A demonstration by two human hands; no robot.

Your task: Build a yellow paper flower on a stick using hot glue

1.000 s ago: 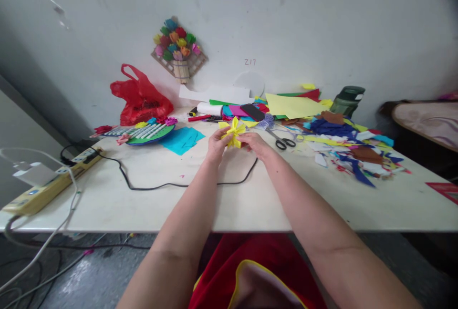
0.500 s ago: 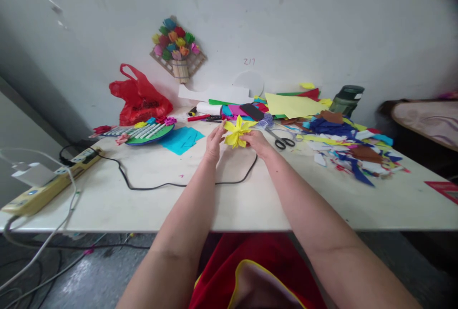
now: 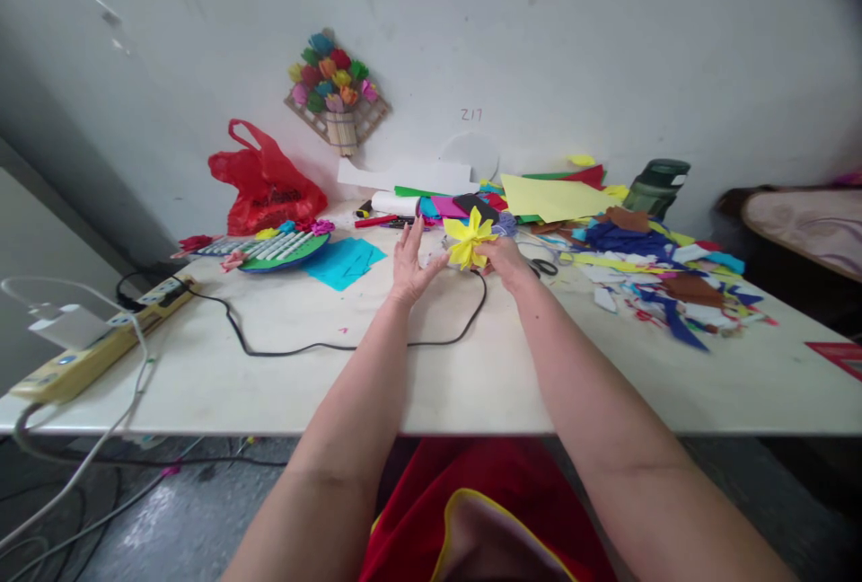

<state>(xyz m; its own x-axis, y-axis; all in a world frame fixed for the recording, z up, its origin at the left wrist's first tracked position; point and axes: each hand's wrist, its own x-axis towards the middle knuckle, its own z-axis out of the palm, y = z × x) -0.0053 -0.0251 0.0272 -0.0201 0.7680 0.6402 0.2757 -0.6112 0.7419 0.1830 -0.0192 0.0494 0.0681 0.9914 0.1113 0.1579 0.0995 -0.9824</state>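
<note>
A yellow paper flower [image 3: 470, 239] with pointed petals is held above the middle of the table by my right hand [image 3: 506, 260], whose fingers close on its right underside. My left hand [image 3: 409, 268] is just left of the flower, fingers spread and thumb stretched toward it, with nothing in the grasp. A black cable [image 3: 323, 348] curves over the table below the hands and runs up to the flower's underside; what it ends in there is hidden. Black-handled scissors [image 3: 544, 267] lie right of my right hand, partly covered by it.
Coloured paper scraps [image 3: 687, 286] cover the right side near a green bottle [image 3: 656, 187]. Blue paper sheets [image 3: 345, 263], a craft piece with flowers [image 3: 283, 251] and a red plastic bag [image 3: 269, 187] are left. A power strip [image 3: 101, 344] runs along the left edge.
My left hand has let go of the flower and its fingers have spread. My right hand has carried the flower slightly to the right, now partly covering the scissors.
</note>
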